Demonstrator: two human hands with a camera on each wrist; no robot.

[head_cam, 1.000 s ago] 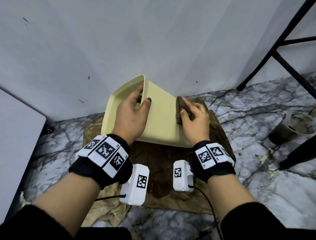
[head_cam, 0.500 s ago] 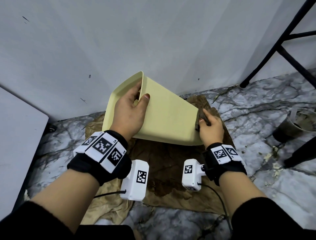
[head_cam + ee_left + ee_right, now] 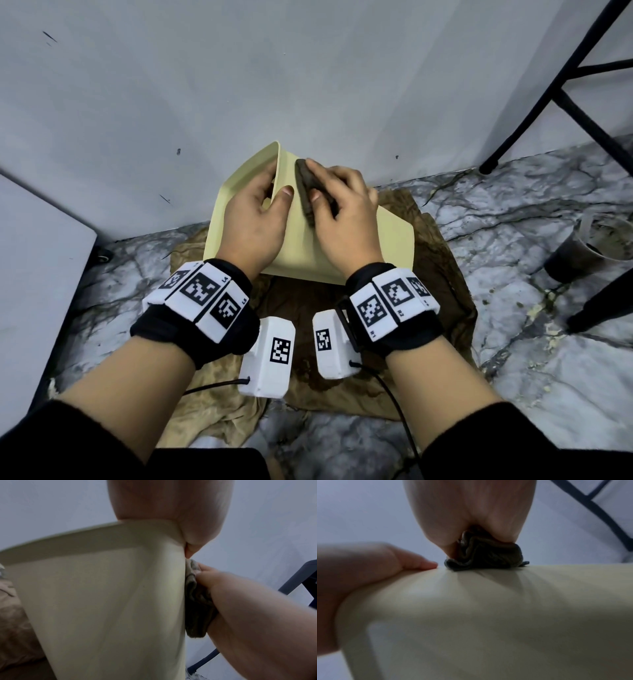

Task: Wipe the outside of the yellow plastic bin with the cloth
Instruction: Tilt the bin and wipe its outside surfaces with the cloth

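A plain grey wall [image 3: 308, 68] meets a marbled grey floor [image 3: 548, 377], with black furniture legs [image 3: 534, 92] at right

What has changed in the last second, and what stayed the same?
The right hand slid the cloth from the bin's lower right edge up its outer side to near the rim. The left hand kept gripping the rim; the bin stayed tilted on the brown sheet.

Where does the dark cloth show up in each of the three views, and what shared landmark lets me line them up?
Head view: the cloth sits upper centre, under the right hand, on the yellow bin near its rim.
Left wrist view: cloth at right of centre, bunched against the bin's right edge.
Right wrist view: cloth at centre, pressed on the bin's top face.
Shared landmark: the left hand, whose thumb lies just beside the cloth.
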